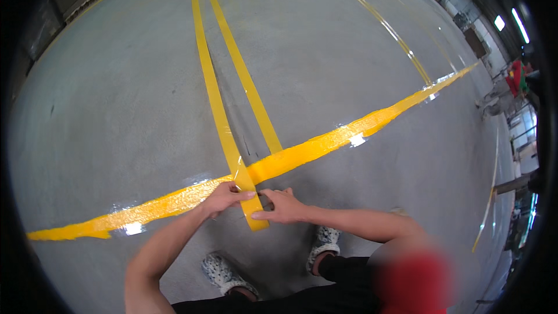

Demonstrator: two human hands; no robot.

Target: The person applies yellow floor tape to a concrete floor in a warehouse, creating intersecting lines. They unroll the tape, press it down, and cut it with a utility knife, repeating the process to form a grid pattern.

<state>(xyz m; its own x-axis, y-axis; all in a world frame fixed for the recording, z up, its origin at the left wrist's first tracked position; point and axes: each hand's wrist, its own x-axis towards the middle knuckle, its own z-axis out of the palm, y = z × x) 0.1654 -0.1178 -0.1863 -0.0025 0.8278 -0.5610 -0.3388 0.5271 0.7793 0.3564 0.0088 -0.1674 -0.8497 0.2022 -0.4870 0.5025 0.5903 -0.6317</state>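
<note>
A long strip of yellow tape (214, 90) runs from the far floor toward me, its near end crossing over a wide, glossy yellow painted line (317, 146). My left hand (224, 197) is closed on the strip's left edge, thumb on top and fingers partly hidden. From the other side, my right hand (283, 206) pinches the same strip close to its loose end. That end appears lifted off the floor between my shoes. A second yellow tape strip (247, 84) lies to the right, ending at the painted line.
My patterned clogs (224, 273) stand on the grey floor (133, 93) just behind the painted line. More yellow strips (383, 20) reach the line further right. A person with red and green clothing (516, 78) is at the right edge. A blurred red shape (415, 279) covers the lower right.
</note>
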